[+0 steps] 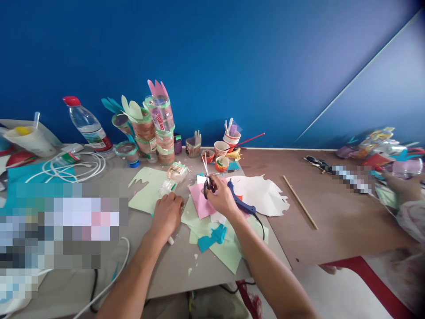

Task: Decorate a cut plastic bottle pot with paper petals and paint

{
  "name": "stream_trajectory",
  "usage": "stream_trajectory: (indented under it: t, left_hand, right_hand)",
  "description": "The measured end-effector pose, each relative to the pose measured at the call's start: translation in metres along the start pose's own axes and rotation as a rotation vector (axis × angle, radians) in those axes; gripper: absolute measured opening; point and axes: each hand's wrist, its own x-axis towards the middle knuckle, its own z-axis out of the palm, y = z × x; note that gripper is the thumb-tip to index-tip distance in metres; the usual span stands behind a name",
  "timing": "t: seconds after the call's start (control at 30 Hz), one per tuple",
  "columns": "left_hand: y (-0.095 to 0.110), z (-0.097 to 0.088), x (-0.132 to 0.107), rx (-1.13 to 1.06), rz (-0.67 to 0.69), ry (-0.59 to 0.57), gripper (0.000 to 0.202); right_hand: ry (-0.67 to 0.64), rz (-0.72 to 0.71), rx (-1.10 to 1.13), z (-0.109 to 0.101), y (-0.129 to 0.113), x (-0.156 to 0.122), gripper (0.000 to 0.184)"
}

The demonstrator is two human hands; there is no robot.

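Observation:
My right hand (219,195) grips a pair of scissors (206,170) by the black handles, blades pointing up and away over the paper. My left hand (168,213) rests low over the table with its fingers curled under. Just beyond its fingertips lies a clear plastic bottle piece (167,188); whether the fingers pinch anything is hidden. Under the scissors is a pink sheet (201,203). A blue glue gun (244,204) lies right of my right hand. Pale green paper (226,254) and a torn blue-green scrap (212,237) lie nearer to me.
Decorated plastic cups (164,128) stand stacked along the wall, beside a red-capped bottle (89,128). Paper cups (222,148) sit at the back middle. A coiled white cable (89,166) lies left. To the right are a wooden stick (300,203) and another person's hand (403,188).

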Motion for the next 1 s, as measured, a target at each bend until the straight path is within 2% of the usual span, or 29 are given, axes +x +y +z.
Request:
stream_trajectory:
  t: [0.07,0.2,0.27,0.33,0.47,0.53,0.6,0.8,0.87,1.0]
  left_hand:
    - [-0.003,0.0,0.001,-0.113,-0.035,0.06,0.018]
    - [-0.006,-0.003,0.002,-0.545,-0.177,0.224,0.013]
    - [-0.005,-0.005,0.002,-0.719,-0.223,0.259,0.011]
    - [-0.002,-0.007,0.003,-0.854,-0.231,0.244,0.013]
    - [0.004,-0.012,0.003,-1.114,-0.238,0.114,0.02]
    - [0.004,-0.013,0.003,-1.174,-0.231,0.113,0.027]
    - [0.003,-0.014,0.003,-1.107,-0.183,0.177,0.03]
    - [-0.004,-0.01,0.001,-0.569,0.054,0.293,0.022]
    - [-0.006,-0.006,0.001,-0.399,0.122,0.248,0.021]
    - [-0.006,0.0,0.0,-0.119,0.15,0.018,0.019]
  right_hand:
    - [0.001,0.0,-0.003,-0.001,-0.001,0.0,0.029]
    - [0.025,0.012,0.005,-0.003,-0.002,0.0,0.031]
    - [0.042,0.013,-0.007,-0.003,0.0,0.0,0.033]
    - [0.044,0.01,-0.012,-0.003,0.001,0.0,0.033]
    - [0.033,0.018,0.031,-0.002,0.003,0.0,0.036]
    - [0.034,0.034,0.043,-0.003,0.002,0.0,0.039]
    - [0.037,0.042,0.041,-0.003,0.002,0.0,0.039]
    - [0.051,0.029,-0.049,-0.005,0.001,0.0,0.039]
    - [0.049,0.029,-0.075,-0.005,0.001,0.0,0.039]
    - [0.051,0.019,-0.113,-0.005,0.002,0.0,0.04]
